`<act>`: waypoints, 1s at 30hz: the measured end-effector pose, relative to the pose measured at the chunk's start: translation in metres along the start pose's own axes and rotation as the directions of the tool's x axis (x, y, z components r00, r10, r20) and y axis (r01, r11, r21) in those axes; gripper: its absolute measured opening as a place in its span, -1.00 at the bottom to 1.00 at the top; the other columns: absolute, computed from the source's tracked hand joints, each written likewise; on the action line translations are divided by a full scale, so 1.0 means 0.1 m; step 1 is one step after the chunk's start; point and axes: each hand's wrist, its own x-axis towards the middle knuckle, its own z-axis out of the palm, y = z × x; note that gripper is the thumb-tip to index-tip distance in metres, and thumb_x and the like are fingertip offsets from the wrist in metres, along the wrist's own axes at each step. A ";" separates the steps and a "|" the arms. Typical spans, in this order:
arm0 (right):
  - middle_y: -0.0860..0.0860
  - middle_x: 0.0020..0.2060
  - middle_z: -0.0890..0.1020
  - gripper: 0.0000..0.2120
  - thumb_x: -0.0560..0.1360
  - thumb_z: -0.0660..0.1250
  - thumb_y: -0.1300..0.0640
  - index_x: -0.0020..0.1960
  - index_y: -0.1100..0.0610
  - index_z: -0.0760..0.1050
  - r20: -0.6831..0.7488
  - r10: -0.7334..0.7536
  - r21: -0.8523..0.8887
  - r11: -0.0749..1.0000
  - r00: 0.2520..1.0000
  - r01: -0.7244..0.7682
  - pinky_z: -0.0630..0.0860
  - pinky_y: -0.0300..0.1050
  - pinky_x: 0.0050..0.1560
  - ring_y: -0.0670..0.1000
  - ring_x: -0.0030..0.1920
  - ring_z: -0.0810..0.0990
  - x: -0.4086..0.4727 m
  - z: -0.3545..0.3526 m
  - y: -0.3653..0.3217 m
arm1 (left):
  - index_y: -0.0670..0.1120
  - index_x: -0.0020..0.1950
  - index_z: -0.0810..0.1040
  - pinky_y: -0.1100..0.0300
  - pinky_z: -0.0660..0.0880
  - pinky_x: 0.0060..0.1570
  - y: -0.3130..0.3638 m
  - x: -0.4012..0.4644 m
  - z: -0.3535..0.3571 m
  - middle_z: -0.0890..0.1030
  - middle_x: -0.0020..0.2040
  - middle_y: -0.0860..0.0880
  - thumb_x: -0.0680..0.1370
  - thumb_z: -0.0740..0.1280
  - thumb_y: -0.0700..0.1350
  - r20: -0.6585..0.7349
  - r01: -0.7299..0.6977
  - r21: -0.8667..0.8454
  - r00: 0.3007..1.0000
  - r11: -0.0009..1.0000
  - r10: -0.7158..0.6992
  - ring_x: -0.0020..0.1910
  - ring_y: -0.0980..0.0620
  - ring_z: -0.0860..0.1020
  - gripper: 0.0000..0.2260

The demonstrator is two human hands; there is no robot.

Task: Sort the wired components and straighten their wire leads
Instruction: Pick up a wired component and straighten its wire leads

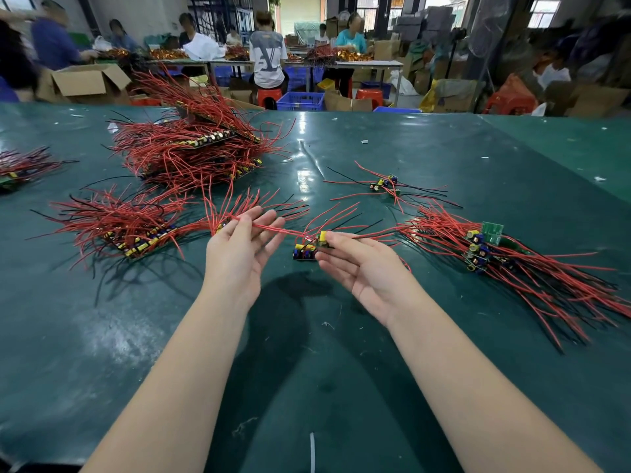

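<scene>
At the centre of the frame a small wired component [322,238] sits pinched at the fingertips of the right hand [362,268], and its red lead [273,230] runs leftward, nearly level, into the left hand [239,247]. The left hand's fingers lie almost straight, thumb closing on the wire near its free end, so the lead's long axis spans hand to hand. Judging by this, straightening means drawing leftward; the sorted pile [478,247] lies right, nearer the right hand.
</scene>
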 end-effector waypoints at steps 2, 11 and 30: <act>0.13 -0.27 0.70 -0.95 0.47 0.39 0.29 -0.09 0.27 0.60 0.025 0.022 0.066 0.998 0.999 -0.023 0.61 -0.26 -0.29 0.00 -0.28 0.70 0.00 0.00 -0.03 | -0.24 0.02 0.50 0.29 0.58 -0.28 0.01 -0.01 0.01 0.67 -0.14 -0.10 0.68 0.09 -0.24 0.023 0.041 -0.077 0.999 0.996 -0.040 -0.22 0.04 0.69 -0.79; 0.10 -0.25 0.70 -0.95 0.46 0.40 0.28 -0.09 0.25 0.59 0.048 -0.046 0.049 0.998 0.998 0.044 0.59 -0.27 -0.30 0.00 -0.29 0.69 0.02 -0.02 -0.05 | -0.25 0.05 0.51 0.30 0.58 -0.29 0.08 -0.06 0.06 0.71 -0.22 -0.07 0.67 0.10 -0.24 0.104 0.175 -0.274 0.983 0.946 -0.152 -0.21 0.05 0.70 -0.80; 0.11 -0.23 0.70 -0.90 0.45 0.43 0.27 -0.04 0.26 0.60 -0.074 -0.124 -0.030 0.992 0.990 0.122 0.58 -0.27 -0.29 -0.01 -0.30 0.67 0.01 -0.03 -0.02 | -0.25 -0.03 0.55 0.28 0.58 -0.14 -0.10 -0.21 0.12 0.69 -0.23 -0.09 0.58 0.23 -0.36 0.341 -0.067 0.145 0.940 0.987 0.014 -0.22 0.05 0.67 -0.89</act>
